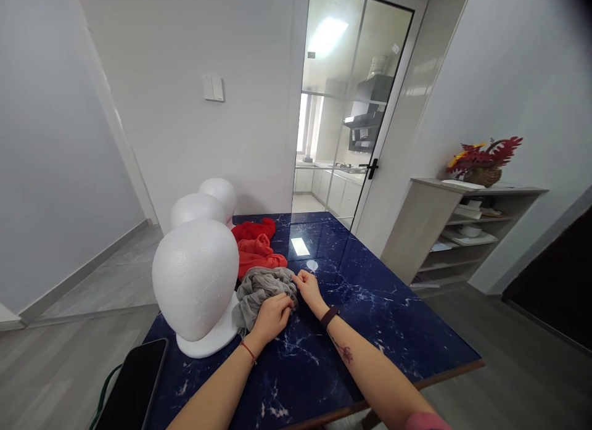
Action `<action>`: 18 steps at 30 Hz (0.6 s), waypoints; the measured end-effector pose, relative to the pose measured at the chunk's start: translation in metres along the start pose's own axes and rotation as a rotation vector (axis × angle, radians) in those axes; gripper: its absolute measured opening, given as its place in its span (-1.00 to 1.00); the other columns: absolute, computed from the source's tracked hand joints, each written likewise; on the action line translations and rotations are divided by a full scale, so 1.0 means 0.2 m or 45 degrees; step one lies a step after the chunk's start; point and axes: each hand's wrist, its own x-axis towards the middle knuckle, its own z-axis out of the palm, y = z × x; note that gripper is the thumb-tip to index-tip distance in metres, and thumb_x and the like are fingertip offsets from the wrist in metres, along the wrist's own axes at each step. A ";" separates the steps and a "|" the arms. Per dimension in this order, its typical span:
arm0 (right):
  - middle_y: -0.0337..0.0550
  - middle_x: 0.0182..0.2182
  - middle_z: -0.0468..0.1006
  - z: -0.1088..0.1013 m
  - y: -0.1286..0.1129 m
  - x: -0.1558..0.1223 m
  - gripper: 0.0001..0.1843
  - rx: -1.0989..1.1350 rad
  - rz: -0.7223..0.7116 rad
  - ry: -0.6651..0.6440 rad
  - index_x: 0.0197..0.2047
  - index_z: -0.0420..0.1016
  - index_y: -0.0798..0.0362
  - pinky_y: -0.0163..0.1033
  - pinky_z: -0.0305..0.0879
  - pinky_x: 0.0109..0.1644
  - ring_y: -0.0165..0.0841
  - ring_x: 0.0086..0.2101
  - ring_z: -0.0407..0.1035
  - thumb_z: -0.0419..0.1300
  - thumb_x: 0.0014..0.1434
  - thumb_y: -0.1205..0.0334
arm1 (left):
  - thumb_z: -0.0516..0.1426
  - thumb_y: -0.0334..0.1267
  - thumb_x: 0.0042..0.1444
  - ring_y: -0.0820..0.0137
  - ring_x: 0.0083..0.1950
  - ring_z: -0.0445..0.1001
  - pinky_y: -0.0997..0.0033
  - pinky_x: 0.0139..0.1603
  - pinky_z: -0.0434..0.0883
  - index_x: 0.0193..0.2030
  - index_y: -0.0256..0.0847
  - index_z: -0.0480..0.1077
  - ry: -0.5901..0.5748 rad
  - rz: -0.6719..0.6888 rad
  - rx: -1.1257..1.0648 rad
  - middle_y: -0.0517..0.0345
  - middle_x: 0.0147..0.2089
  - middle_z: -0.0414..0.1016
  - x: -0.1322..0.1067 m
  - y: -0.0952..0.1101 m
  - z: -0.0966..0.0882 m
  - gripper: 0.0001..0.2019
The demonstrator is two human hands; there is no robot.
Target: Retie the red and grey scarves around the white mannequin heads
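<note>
A crumpled grey cloth, perhaps a scarf (259,287), lies bunched on the blue marbled table (361,294). My left hand (274,316) is closed on its near side, fingers curled into the folds. At its right edge my right hand (309,289) pinches the fabric between thumb and fingers. Just left of the cloth stands a white foam mannequin head (197,279) on a round base, its front turned away from me. Behind the grey cloth lie bunched red cloths (259,254), which neither hand touches.
Two more white foam heads (197,209) stand behind the nearest one, along the table's left side. A black phone (134,384) with a green cord is at the near left corner. Beyond the table are a glass door (342,109) and a low shelf (467,232).
</note>
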 end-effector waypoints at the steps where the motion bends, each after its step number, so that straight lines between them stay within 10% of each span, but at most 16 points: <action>1: -0.40 -0.69 0.01 0.00 0.00 0.00 -0.58 -0.006 -0.002 0.001 -0.66 0.00 0.02 -0.35 -0.13 -0.53 -0.51 -0.59 -0.10 0.13 -0.03 0.02 | -0.07 -0.52 0.06 0.41 -0.29 0.38 0.46 -0.23 0.28 -0.37 -0.19 0.36 0.002 0.001 -0.001 0.16 -0.36 0.39 0.00 0.00 0.00 -0.77; 18: -0.40 -0.67 0.03 0.02 0.03 -0.01 -0.63 -0.062 -0.029 0.014 -0.65 0.03 0.03 -0.35 -0.13 -0.51 -0.51 -0.59 -0.08 0.11 0.00 0.07 | -0.08 -0.54 0.06 0.43 -0.33 0.38 0.47 -0.26 0.28 -0.36 -0.18 0.37 0.023 0.021 0.024 0.16 -0.37 0.41 -0.01 0.00 0.01 -0.74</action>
